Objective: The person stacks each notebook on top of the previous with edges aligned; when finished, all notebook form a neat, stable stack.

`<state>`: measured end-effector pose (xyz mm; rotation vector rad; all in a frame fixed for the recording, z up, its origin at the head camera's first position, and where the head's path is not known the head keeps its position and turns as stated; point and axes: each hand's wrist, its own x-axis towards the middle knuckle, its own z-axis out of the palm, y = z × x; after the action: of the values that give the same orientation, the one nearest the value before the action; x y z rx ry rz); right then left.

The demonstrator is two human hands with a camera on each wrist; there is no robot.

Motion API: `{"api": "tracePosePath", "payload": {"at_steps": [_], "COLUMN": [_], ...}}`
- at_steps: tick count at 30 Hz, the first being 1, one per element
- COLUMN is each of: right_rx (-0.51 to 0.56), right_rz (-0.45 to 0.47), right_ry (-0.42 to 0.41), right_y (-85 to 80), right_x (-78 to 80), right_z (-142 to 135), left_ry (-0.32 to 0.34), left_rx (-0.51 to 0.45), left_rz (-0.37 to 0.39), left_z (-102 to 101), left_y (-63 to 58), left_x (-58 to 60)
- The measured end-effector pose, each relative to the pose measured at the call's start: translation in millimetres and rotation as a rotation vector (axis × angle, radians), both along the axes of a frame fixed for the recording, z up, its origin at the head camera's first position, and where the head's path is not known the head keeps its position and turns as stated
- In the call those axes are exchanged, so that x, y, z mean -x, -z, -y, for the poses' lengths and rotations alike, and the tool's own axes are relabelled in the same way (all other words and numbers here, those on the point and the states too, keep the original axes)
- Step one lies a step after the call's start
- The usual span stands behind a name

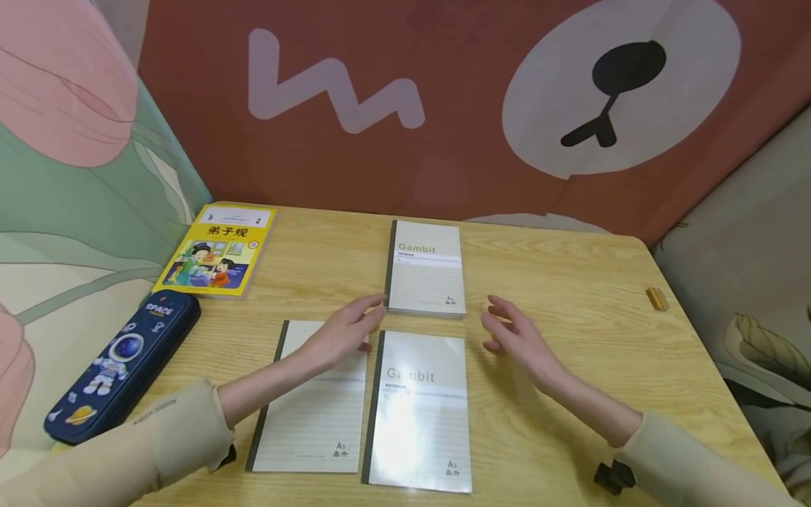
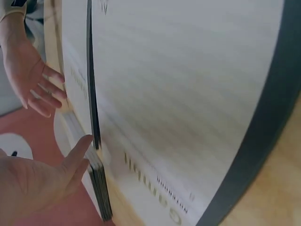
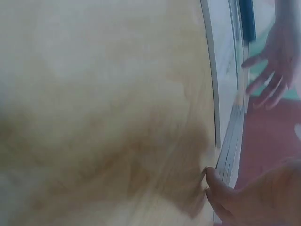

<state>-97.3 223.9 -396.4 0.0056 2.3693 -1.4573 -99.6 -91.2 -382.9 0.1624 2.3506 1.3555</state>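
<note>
A stack of white Gambit notebooks (image 1: pixel 426 271) with dark spines lies toward the back of the table; its layered edges show in both wrist views. Closer to me lie two more notebooks side by side, the left notebook (image 1: pixel 310 415) and the right notebook (image 1: pixel 418 415). My left hand (image 1: pixel 345 331) hovers over the top of the left notebook, fingertips near the stack's lower left corner; whether they touch it I cannot tell. To the right of the stack, my right hand (image 1: pixel 516 338) is held above the wood, apart from it. Both hands have relaxed fingers and hold nothing.
At the left edge lie a yellow picture-covered book (image 1: pixel 215 253) and a dark blue space-themed pencil case (image 1: pixel 123 366). A small orange-brown object (image 1: pixel 657 299) sits near the right edge of the wooden table (image 1: pixel 570 282). Patterned cloth panels stand behind and beside it.
</note>
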Motion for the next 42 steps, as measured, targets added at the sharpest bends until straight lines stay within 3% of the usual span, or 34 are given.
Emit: {"api": "tracePosePath", "payload": {"at_steps": [8,19,24,34,42], "right_rx": [0.104,0.167,0.187,0.223,0.229], "right_rz": [0.083,0.234,0.283,0.290,0.351], "right_ry": [-0.005,0.043,0.053,0.088,0.107], "right_y": [-8.6,-21.1,-23.5,-21.4,-21.8], "right_x": [-36.7,-60.9,-63.6,-63.7,-56.3], "right_z": [12,32,40,47,39], "left_ry": [-0.026,-0.073,-0.084,-0.108,-0.150], "left_rx": [-0.039,-0.076,-0.092,-0.064,-0.098], "left_rz": [0.119,0.196,0.199,0.200,0.202], "left_z": [-7,-9,-7,-7,-8], "left_y": [0.8,-0.3,1.6,6.4,10.2], "left_x": [-19.8,-37.7,-40.8,-38.9,-37.4]}}
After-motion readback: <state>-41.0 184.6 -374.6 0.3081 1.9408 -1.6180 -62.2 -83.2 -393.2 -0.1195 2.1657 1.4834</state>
